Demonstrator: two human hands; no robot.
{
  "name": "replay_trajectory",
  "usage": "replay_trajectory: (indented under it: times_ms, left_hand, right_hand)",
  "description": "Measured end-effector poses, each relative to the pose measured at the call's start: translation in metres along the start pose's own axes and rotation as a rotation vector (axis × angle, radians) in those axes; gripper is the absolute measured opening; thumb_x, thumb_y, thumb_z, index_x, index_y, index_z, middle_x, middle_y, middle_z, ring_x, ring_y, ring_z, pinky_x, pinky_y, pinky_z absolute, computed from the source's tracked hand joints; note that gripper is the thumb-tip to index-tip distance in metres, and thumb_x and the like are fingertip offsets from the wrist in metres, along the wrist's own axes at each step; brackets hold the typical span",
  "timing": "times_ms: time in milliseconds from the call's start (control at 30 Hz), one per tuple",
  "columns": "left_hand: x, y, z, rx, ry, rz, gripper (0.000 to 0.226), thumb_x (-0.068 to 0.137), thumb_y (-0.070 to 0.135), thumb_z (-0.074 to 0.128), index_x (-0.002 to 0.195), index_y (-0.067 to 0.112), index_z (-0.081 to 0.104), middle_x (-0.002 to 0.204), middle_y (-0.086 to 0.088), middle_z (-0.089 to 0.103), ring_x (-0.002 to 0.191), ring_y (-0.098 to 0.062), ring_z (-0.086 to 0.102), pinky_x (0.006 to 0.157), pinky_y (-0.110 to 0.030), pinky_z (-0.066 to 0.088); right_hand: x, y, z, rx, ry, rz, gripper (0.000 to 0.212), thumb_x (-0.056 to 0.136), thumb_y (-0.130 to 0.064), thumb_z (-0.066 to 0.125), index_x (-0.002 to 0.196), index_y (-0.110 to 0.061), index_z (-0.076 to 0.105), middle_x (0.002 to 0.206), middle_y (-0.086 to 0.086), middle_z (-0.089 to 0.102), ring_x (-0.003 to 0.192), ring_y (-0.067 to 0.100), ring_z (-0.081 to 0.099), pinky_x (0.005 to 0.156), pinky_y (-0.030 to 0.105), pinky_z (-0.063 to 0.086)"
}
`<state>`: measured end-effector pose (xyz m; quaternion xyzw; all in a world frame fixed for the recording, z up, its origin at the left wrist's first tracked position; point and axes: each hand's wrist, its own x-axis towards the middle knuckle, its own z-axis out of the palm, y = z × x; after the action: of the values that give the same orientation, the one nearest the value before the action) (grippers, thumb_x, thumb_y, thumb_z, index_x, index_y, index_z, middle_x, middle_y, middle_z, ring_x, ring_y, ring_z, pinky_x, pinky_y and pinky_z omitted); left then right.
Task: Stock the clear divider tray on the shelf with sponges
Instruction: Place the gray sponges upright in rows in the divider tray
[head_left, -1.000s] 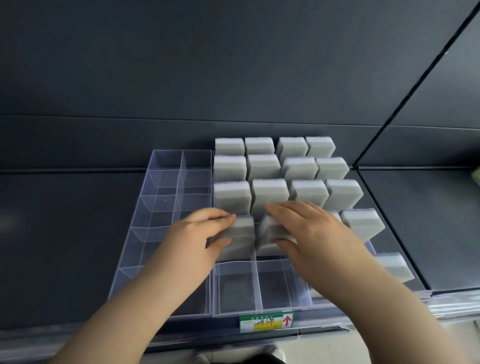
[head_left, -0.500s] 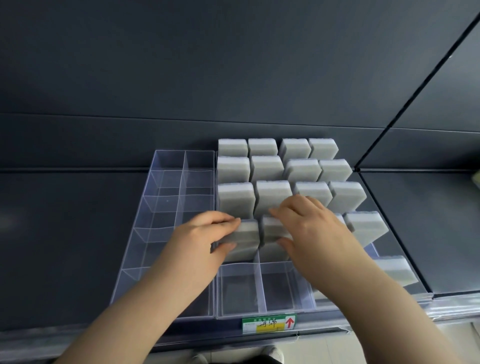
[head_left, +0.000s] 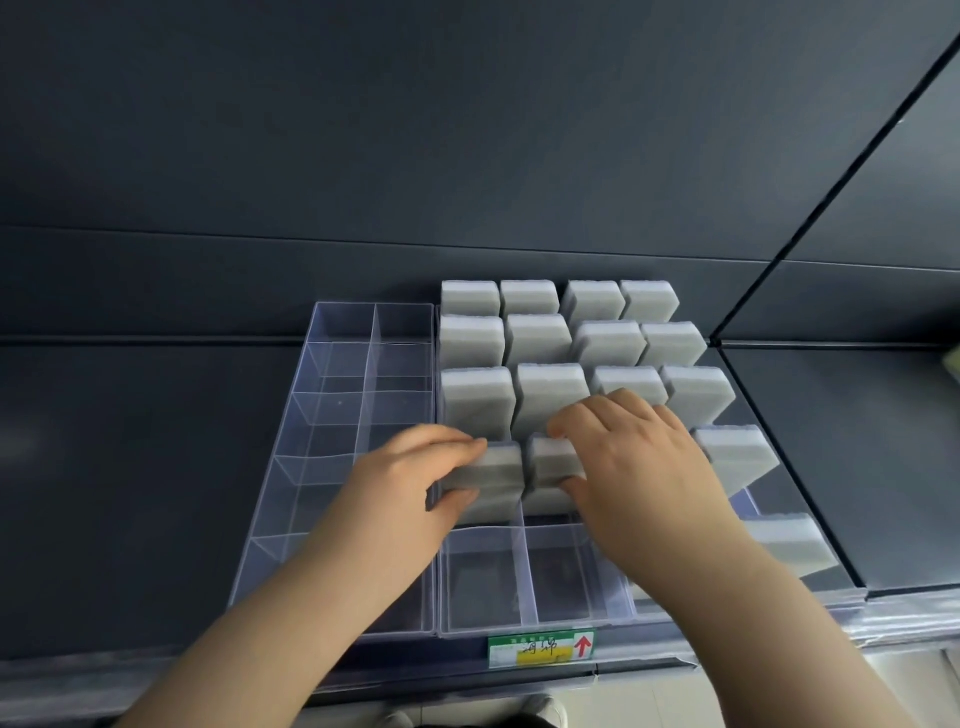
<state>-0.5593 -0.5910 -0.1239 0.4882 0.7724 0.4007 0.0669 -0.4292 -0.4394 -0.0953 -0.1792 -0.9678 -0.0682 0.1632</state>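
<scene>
- Sponges belong in the clear divider tray (head_left: 480, 582), which sits on the dark shelf (head_left: 130, 467) with its near edge right at the shelf lip; I reckon a hard downward push in the near rows could slide or tip it toward me
- Standing sponges (head_left: 545, 338) fill the three far rows, upright and packed close; my right knuckles are just beside the third row, so a careless wrist could knock one askew
- Leaning sponges (head_left: 737, 457) in the right column tilt rightward and look only partly seated; a nudge from my right forearm might spill them out
- My left hand (head_left: 410, 483) pinches the left sponge (head_left: 493, 467), fingers on top and thumb beneath; my right hand (head_left: 639, 467) grips the right sponge (head_left: 553, 457) the same way, and both sponges sit part-way into neighbouring fourth-row compartments
- These two nearly touch across a thin divider wall; soft foam could snag on it, buckle, or crowd into one slot if I press both together
</scene>
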Motion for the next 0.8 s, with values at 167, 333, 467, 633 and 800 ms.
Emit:
replay_trajectory:
  times_ms: [167, 333, 467, 633, 800]
  left_hand:
    - [0.000, 0.002, -0.001, 0.038, -0.013, 0.009, 0.044, 0.075, 0.009, 0.075, 0.115, 0.024, 0.065, 0.109, 0.022, 0.054, 0.098, 0.001, 0.050, 0.086, -0.005, 0.040]
    - [0.001, 0.009, -0.001, 0.174, -0.027, 0.060, 0.048, 0.074, 0.023, 0.076, 0.119, 0.024, 0.062, 0.113, 0.013, 0.059, 0.095, -0.004, 0.052, 0.072, -0.007, 0.035]
    - [0.005, 0.014, -0.001, 0.267, -0.004, 0.124, 0.047, 0.071, 0.027, 0.077, 0.116, 0.023, 0.063, 0.109, 0.010, 0.061, 0.095, -0.005, 0.052, 0.068, -0.009, 0.040]
    - [0.006, 0.015, -0.003, 0.354, 0.033, 0.186, 0.046, 0.072, 0.029, 0.075, 0.116, 0.021, 0.064, 0.106, 0.009, 0.063, 0.097, -0.007, 0.051, 0.063, -0.022, 0.050]
    - [0.006, 0.018, -0.015, 0.411, 0.069, 0.229, 0.040, 0.085, 0.040, 0.049, 0.117, 0.021, 0.063, 0.106, 0.009, 0.064, 0.094, -0.010, 0.059, 0.060, -0.024, 0.051]
  right_hand:
    - [-0.002, -0.003, 0.005, 0.015, 0.001, 0.016, 0.053, 0.034, -0.005, 0.086, 0.079, -0.015, 0.061, 0.074, -0.002, 0.062, 0.070, 0.024, 0.059, 0.053, 0.033, 0.048]
    - [-0.001, -0.002, 0.005, 0.015, 0.005, 0.027, 0.052, 0.037, -0.006, 0.086, 0.081, -0.016, 0.061, 0.075, -0.002, 0.062, 0.071, 0.024, 0.059, 0.053, 0.033, 0.049]
    - [0.000, -0.001, 0.003, -0.004, 0.006, 0.031, 0.052, 0.038, -0.008, 0.086, 0.084, -0.017, 0.063, 0.077, -0.002, 0.063, 0.072, 0.024, 0.060, 0.054, 0.033, 0.050]
    - [-0.002, -0.002, -0.002, 0.001, 0.008, 0.034, 0.052, 0.042, -0.013, 0.087, 0.088, -0.017, 0.065, 0.081, -0.001, 0.065, 0.074, 0.025, 0.062, 0.055, 0.034, 0.051]
    - [-0.007, -0.008, -0.009, 0.027, -0.001, 0.070, 0.052, 0.046, -0.020, 0.088, 0.093, -0.016, 0.066, 0.085, 0.001, 0.067, 0.078, 0.027, 0.064, 0.061, 0.036, 0.052]
